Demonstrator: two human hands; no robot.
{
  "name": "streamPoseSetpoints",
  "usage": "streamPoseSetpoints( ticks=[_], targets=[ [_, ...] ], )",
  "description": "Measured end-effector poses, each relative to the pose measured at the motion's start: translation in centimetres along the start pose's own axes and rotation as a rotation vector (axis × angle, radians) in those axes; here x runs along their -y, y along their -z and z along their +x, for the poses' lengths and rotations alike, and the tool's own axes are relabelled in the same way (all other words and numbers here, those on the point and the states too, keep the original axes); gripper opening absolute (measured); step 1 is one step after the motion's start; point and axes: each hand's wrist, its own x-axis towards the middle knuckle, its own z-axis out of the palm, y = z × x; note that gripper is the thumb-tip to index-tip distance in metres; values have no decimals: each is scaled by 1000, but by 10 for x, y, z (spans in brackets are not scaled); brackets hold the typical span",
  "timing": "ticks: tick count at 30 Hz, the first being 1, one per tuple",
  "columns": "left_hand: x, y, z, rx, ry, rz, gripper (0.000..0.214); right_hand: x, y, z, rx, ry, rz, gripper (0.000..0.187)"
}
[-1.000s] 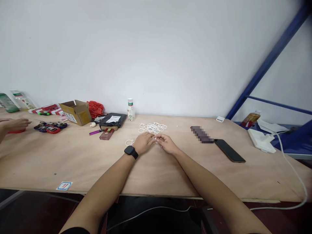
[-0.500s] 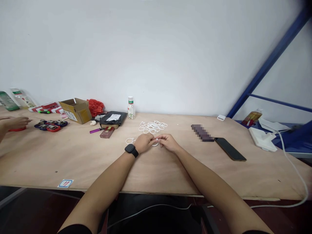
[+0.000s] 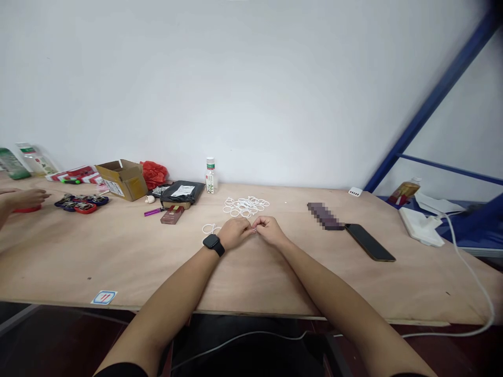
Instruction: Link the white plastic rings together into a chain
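My left hand [image 3: 234, 232], with a black smartwatch [image 3: 212, 242] on its wrist, meets my right hand [image 3: 269, 230] low over the table. Both are closed, thumbs and fingertips pinched together around a white plastic ring that is now almost wholly hidden by the fingers. Just beyond them lies a pile of white plastic rings [image 3: 245, 205], thin loops with small knobs. To the left of my left hand, a few more white rings [image 3: 209, 229] rest on the wood, partly covered by the hand and watch.
A phone [image 3: 370, 242] and a blurred-out dark item [image 3: 325, 216] lie to the right, near a white power strip [image 3: 420, 226]. Leftward are a bottle [image 3: 210, 175], black parcel [image 3: 183, 193], maroon box [image 3: 172, 214] and open carton [image 3: 124, 180]. Another person's hand [image 3: 29, 198] reaches in far left.
The fingertips have drawn closer around the ring, whose loop showed below them before and is now hidden. The view has shifted slightly; the pile stays as it was.
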Motion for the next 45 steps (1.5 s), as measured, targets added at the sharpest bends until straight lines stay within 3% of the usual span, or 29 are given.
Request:
streamPoseSetpoints(
  ticks=[4,8,12,16,19,26,29,33,37,45],
  targets=[
    [11,5,-2,19,65,56,34,-8,6,0,20,71,-147,37],
    [22,14,-5,115,171,144,36,-23,17,7,-2,118,-419,42],
    [24,15,-6,180,242,182,40,-35,24,23,0,66,-617,55],
    [22,10,-5,124,234,148,35,-33,23,36,93,-49,-723,65],
    [24,5,-6,86,203,99,39,-29,20,38,101,-119,-759,63],
    [26,1,-6,59,152,34,40,-30,24,25,-23,-143,-796,39],
    [24,0,-5,20,128,20,36,-30,25,21,6,-52,-699,26],
    [22,-3,-5,-88,79,26,38,-22,8,17,77,78,-188,27],
    [20,-2,-4,-138,85,-30,41,-10,-11,12,119,5,190,33],
    [16,2,-3,-20,67,-61,30,0,-8,5,132,-64,134,21]
  ],
)
